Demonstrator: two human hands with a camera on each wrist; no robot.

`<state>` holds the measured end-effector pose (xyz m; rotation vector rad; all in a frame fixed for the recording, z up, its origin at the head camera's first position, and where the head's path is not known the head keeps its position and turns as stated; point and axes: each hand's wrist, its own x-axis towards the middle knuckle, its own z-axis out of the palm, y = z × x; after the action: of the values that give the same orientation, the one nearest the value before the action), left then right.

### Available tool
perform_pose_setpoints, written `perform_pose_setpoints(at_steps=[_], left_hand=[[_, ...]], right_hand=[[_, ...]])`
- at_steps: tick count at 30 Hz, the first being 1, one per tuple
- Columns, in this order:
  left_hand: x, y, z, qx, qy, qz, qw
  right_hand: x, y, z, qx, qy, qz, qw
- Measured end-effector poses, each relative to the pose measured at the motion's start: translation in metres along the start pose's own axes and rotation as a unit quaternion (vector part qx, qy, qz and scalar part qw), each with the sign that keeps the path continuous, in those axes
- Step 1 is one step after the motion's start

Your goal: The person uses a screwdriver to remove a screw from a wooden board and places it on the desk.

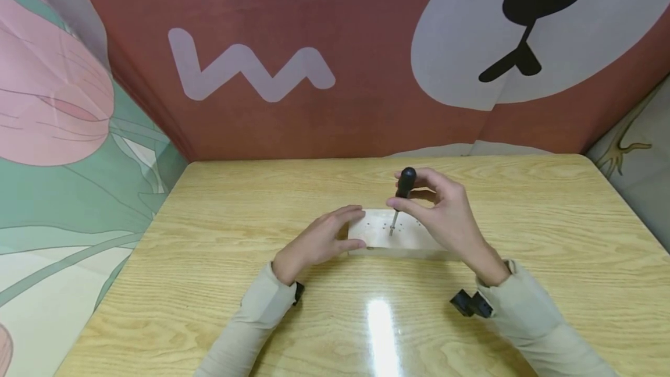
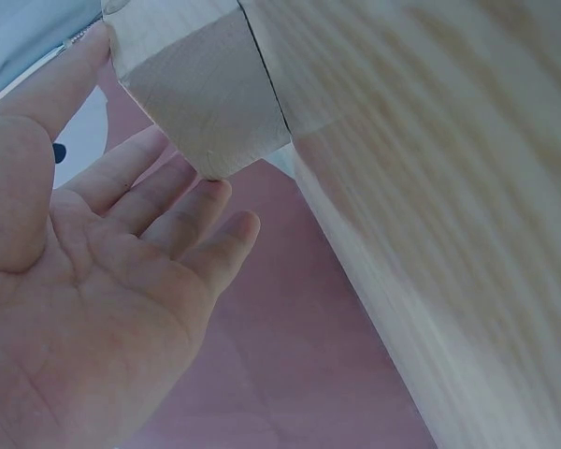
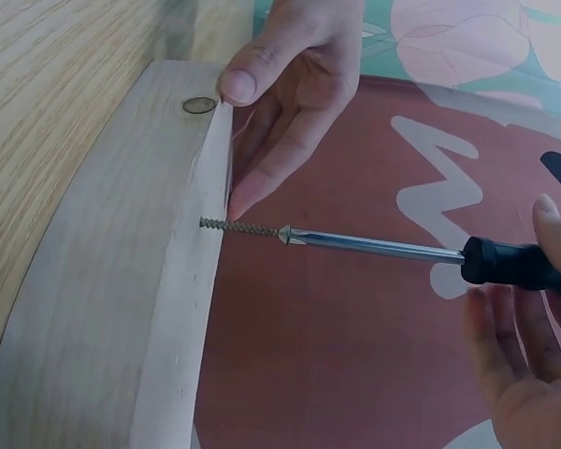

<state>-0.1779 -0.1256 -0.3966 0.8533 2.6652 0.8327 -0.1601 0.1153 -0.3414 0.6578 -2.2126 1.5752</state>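
Observation:
A pale wooden block [image 1: 374, 237] with several small holes in its top face lies on the table. My left hand [image 1: 319, 240] holds its left end, thumb at the near edge and fingers at the far edge. In the left wrist view, fingertips meet the block's end [image 2: 206, 103]. My right hand [image 1: 452, 214] grips the black handle of a screwdriver [image 1: 405, 183], which leans slightly over the block. From the right wrist view, a threaded screw [image 3: 243, 227] sits in line at the driver's tip, its point at the block's holed face and most of its thread exposed.
The wood-grain table [image 1: 230, 214] extends around the block on all sides. Behind it hangs a red-brown printed cloth [image 1: 366, 115], with a floral one [image 1: 52, 202] at the left. Small black devices [image 1: 471, 303] show at the sleeves.

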Motion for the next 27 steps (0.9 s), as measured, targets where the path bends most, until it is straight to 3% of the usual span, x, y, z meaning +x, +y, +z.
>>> perform_pose_setpoints(at_steps=[6,18,27], left_hand=[[0.0002,-0.0008,0.0001,0.003,0.001,0.004,1.0],[0.0007,-0.0017,0.0,-0.002,0.0,0.007,1.0],[0.0005,-0.0007,-0.0003,0.004,-0.003,0.0,1.0]], right_hand=[[0.0005,-0.0005,0.0003,-0.009,0.008,-0.006,1.0],[-0.0012,-0.0029,0.0014,0.026,-0.016,0.028,0.999],[-0.0009,-0.0012,0.0013,-0.004,0.004,0.01,1.0]])
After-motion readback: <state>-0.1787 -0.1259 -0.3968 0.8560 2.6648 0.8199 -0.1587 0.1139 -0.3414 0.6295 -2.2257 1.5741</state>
